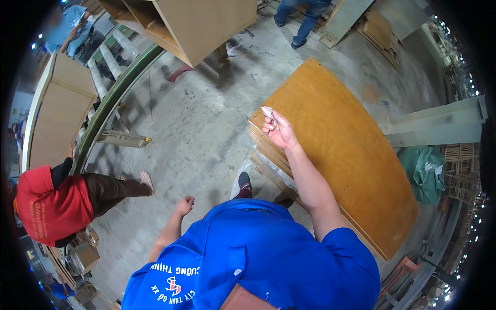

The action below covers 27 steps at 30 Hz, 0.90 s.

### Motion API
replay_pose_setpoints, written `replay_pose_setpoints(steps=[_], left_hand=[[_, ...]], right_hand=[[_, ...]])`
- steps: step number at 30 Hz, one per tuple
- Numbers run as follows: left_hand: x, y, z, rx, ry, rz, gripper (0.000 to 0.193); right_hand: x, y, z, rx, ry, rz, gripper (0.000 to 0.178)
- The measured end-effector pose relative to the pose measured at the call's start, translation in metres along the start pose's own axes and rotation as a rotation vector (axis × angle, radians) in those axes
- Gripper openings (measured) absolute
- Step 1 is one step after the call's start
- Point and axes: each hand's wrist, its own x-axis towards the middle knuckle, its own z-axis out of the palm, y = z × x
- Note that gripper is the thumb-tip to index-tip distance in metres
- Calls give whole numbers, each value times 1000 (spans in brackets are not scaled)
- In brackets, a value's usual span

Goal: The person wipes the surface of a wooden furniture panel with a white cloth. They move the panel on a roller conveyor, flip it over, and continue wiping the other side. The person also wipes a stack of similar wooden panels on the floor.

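Right hand palm-up over brown boards, fingers pinching a pale pointed piece, left hand lowered, curled

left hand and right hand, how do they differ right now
The right hand pinches a small pale pointed piece; no object shows at the left hand. The right hand appears over the left edge of the orange-brown panel stack, while the left hand hangs over the concrete floor. Both hands are bare.
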Motion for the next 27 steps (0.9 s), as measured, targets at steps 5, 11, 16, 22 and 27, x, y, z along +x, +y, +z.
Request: replay_pose_setpoints(steps=[5, 11, 16, 22, 27], left_hand=[[68, 141, 4, 69, 194, 598, 33], [90, 362, -5, 188, 293, 1077, 23], [112, 467, 5, 708, 335, 1302, 38], [124, 499, 9, 1116, 348, 1267, 46], [115, 496, 20, 1192, 451, 1210, 48]], right_hand=[[-12, -17, -27, 225, -169, 29, 38], [-60, -40, -61, 218, -172, -131, 42], [-63, -42, -72, 208, -187, -216, 40], [-61, -47, -70, 220, -146, -146, 40], [-60, -49, -70, 200, -106, -136, 39]])
